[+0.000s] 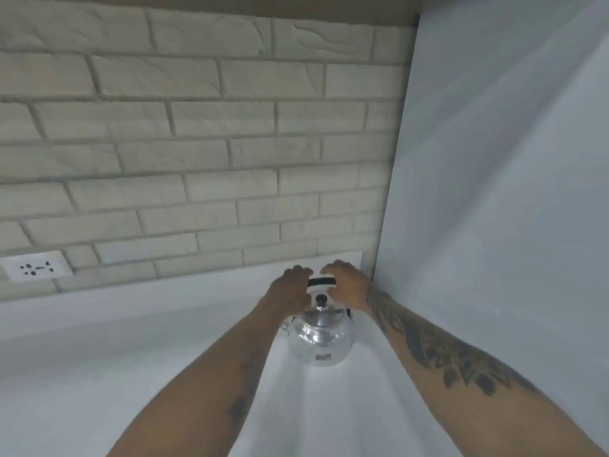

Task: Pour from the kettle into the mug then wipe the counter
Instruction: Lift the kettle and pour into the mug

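Note:
A shiny steel kettle (319,341) stands on the white counter (131,357), close to the back right corner. It has a black knob on its lid and a black arched handle (321,281). My left hand (290,288) curls over the left end of that handle. My right hand (346,283) curls over the right end, thumb under and fingers over the top. The kettle's base rests on the counter. No mug or cloth shows in the view.
A pale brick-pattern wall (197,143) rises right behind the counter, with a white power socket (36,268) low at the left. A plain white side wall (494,192) closes the right side next to the kettle.

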